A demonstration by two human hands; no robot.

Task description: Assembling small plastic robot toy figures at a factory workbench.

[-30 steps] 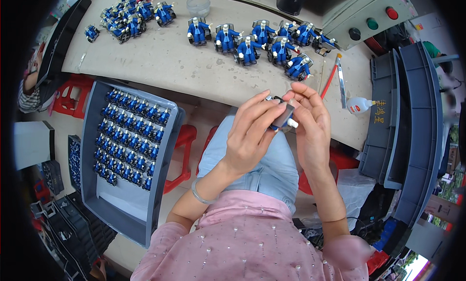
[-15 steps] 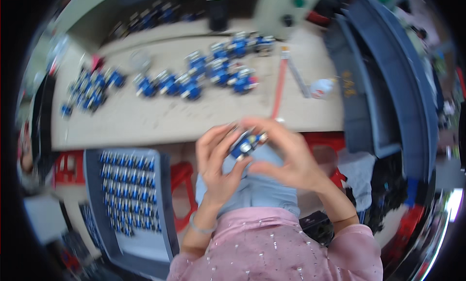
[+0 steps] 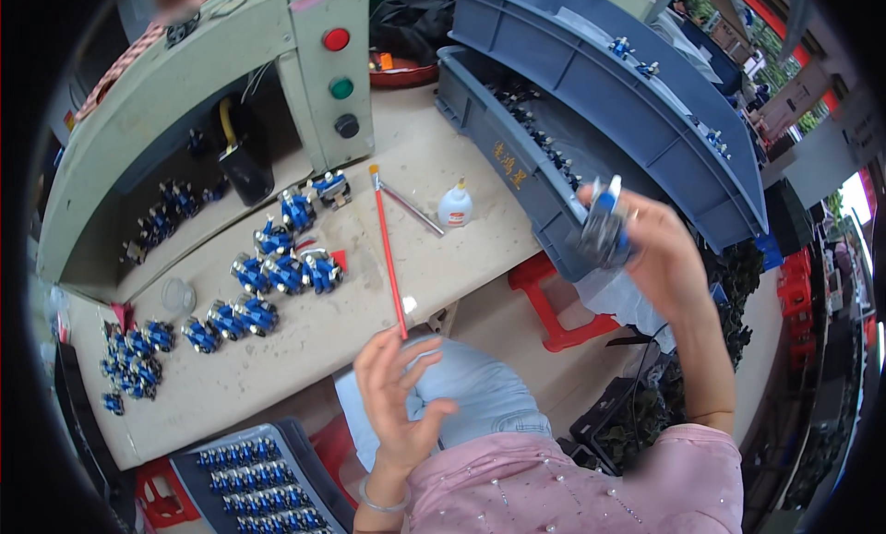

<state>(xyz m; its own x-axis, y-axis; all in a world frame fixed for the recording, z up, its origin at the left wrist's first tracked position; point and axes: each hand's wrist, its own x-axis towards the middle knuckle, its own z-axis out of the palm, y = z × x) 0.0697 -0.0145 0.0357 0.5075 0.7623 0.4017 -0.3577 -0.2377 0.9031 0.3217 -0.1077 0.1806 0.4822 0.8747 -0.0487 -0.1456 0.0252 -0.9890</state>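
Observation:
In my raised right hand (image 3: 663,257) is a small blue, black and cream toy-like piece (image 3: 604,229), slightly blurred, gripped by the fingers in front of the grey plastic crate (image 3: 503,137). My left hand (image 3: 397,396) holds nothing; its fingers are spread over my lap, near the table's front edge. Close to its fingertips lies the end of a red-handled brush (image 3: 387,248). Several similar blue pieces (image 3: 281,271) stand grouped on the table (image 3: 305,349), with a tighter cluster (image 3: 134,359) at the left.
A pale green housing (image 3: 309,82) with buttons stands behind the table. Near the brush are a metal rod (image 3: 415,211) and a white squeeze bottle (image 3: 456,207). A second crate (image 3: 628,91) sits at the right, a red stool (image 3: 563,326) below. A tray (image 3: 205,483) holds rows of pieces.
My view has swung right. The piece was between both hands over my lap; now the right hand has carried it away to the right, beside the crate. The left hand has let go and opened.

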